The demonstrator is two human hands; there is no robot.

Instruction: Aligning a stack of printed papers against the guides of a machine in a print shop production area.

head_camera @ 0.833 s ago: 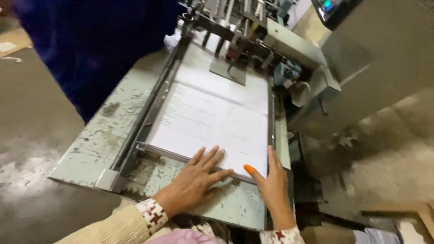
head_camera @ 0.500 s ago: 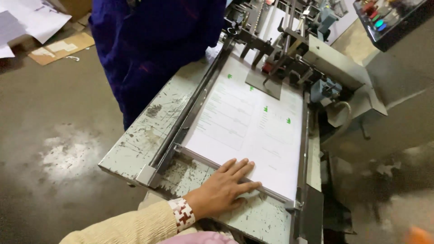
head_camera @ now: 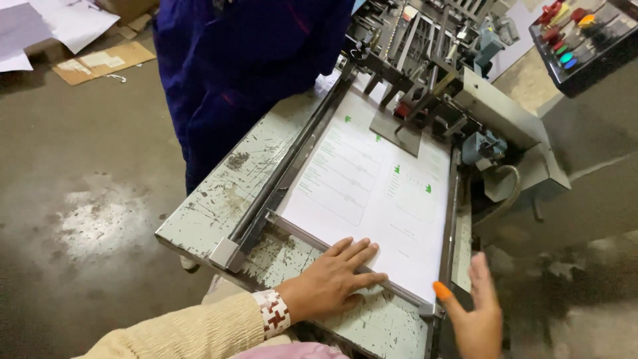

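A stack of white printed sheets (head_camera: pixel 372 193) with small green marks lies on the feed table (head_camera: pixel 219 213) of a worn grey machine. My left hand (head_camera: pixel 332 279) rests flat on the near edge of the stack, fingers spread over the paper and the metal stop bar (head_camera: pixel 345 256). My right hand (head_camera: pixel 475 316) is off the paper, beside the table's right rail (head_camera: pixel 450 219), fingers apart and holding nothing; its thumbnail is orange.
A person in a dark blue garment (head_camera: pixel 246 73) stands at the table's far left side. The machine's feeder head (head_camera: pixel 425 73) sits beyond the stack, and a panel of coloured buttons (head_camera: pixel 578 36) is at upper right. Cardboard and papers (head_camera: pixel 80 46) lie on the concrete floor.
My right hand left the stack's near right corner, went out of view, and is now beside the right rail. My left hand stayed on the paper. The camera view shifted left.
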